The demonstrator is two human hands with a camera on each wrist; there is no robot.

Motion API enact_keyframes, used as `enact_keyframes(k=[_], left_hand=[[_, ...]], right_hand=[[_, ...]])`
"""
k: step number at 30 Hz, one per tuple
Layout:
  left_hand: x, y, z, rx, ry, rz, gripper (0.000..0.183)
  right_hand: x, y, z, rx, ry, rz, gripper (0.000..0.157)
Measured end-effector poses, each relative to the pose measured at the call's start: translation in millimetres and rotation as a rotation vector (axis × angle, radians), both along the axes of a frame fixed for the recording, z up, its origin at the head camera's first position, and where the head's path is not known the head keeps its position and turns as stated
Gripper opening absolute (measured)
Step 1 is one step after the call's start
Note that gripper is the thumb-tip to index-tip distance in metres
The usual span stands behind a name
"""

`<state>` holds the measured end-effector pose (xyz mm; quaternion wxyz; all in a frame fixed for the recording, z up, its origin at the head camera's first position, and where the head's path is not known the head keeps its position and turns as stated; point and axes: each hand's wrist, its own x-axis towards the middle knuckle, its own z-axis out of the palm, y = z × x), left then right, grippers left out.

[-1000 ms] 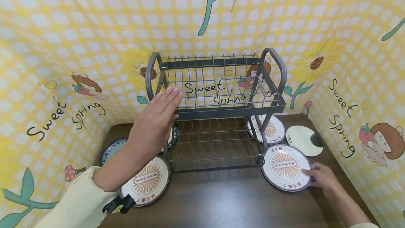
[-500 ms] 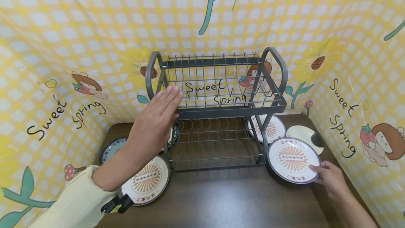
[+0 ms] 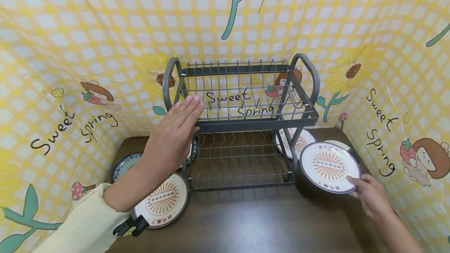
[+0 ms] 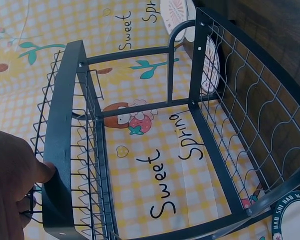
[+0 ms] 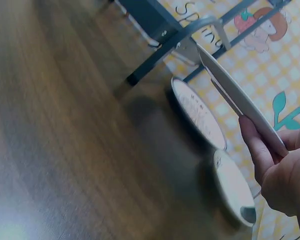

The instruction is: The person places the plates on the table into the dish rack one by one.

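At the right of the head view, the right hand [image 3: 370, 195] pinched the sunburst-patterned plate [image 3: 330, 167] by its rim, above the table [image 3: 246, 221]; the left hand [image 3: 172, 136] gripped the dish rack [image 3: 253, 124] at centre. Good handling likely called for a firm pinch and steady rack.

held plate [image 3: 330, 167]: white, orange sunburst | rack [image 3: 253, 124]: dark grey | cloth [image 3: 116, 30]: yellow-white check | table [image 3: 246, 221]: brown
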<state>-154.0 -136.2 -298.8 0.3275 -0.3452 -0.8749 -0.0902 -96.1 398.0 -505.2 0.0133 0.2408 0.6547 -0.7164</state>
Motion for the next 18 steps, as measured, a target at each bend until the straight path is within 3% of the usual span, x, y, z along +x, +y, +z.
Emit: enact_keyframes(k=[9, 18], left_hand=[[0.8, 1, 1.4, -0.001, -0.011, 0.0, 0.056], [0.9, 0, 1.2, -0.003, -0.005, -0.002, 0.057]], right_hand=[[-2.4, -7, 20.1, -0.101, 0.071, -0.041, 0.027], [-4.9, -6, 34.5, -0.193, 0.219, -0.059, 0.019]])
